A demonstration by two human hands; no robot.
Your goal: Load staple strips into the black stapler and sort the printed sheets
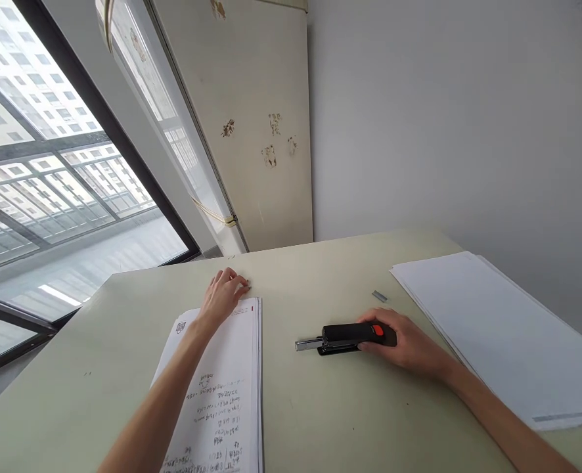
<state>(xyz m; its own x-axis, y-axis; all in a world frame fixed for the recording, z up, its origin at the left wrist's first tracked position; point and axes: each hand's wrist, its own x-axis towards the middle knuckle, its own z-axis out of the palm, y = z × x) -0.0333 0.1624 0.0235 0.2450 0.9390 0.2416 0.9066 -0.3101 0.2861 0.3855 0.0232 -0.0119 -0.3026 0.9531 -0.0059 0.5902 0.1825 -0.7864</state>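
My right hand (399,338) is wrapped round the rear of a black stapler (345,334) with a red patch on top. The stapler's metal staple tray (309,343) sticks out of its front, toward the left. My left hand (224,292) is closed in a pinch just past the far edge of a stack of handwritten sheets (226,381). Something small and greyish shows at its fingertips, too small to make out. A short grey strip of staples (380,296) lies on the table beyond my right hand.
A pile of blank white paper (502,322) lies on the right of the pale table (301,420). Behind the table stand a worn refrigerator (251,190) and a grey wall (443,131). A large window (49,164) is at the left.
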